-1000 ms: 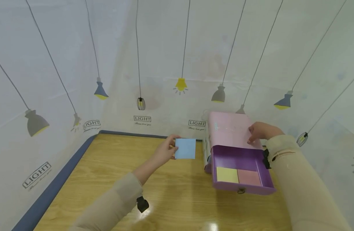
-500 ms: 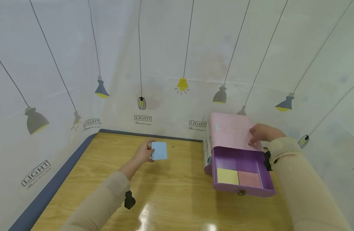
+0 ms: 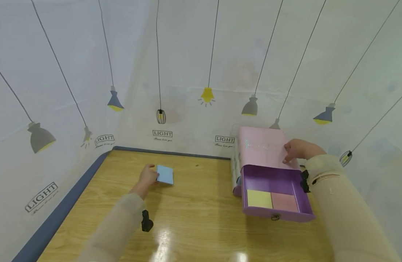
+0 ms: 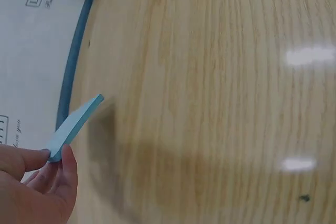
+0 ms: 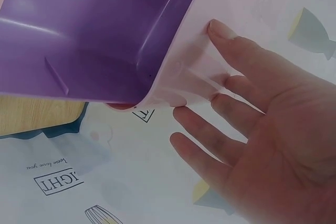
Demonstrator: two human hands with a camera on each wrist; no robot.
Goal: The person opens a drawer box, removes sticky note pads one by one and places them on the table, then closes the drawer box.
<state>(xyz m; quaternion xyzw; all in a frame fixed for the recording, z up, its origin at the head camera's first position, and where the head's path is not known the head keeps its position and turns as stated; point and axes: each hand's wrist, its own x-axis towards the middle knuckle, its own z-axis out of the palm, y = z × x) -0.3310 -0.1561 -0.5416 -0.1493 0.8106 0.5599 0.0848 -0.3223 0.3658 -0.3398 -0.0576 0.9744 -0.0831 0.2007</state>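
Note:
Above the left part of the table, my left hand [image 3: 148, 177] pinches a light blue square pad [image 3: 165, 174] by its left side. Seen from the left wrist, the pad [image 4: 77, 124] is thin and tilted, with the thumb and fingers of the hand [image 4: 44, 182] on its lower end. My right hand [image 3: 302, 149] touches the top right of a pink box [image 3: 261, 147]. In the right wrist view the thumb of that hand [image 5: 262, 114] lies on the pink casing [image 5: 189, 72] and the fingers are extended. The purple drawer [image 3: 268, 176] is pulled out.
A yellow pad [image 3: 259, 199] and a pink pad [image 3: 284, 202] lie side by side near the drawer's front. The wooden table [image 3: 194, 203] meets a wall covering [image 3: 188, 54] printed with lamps. A tiny dark speck [image 3: 197, 165] lies near the table's back edge.
My left hand has carried the blue pad leftwards, away from the box, and a little lower; the pad has tilted. My right hand and the drawer look unmoved.

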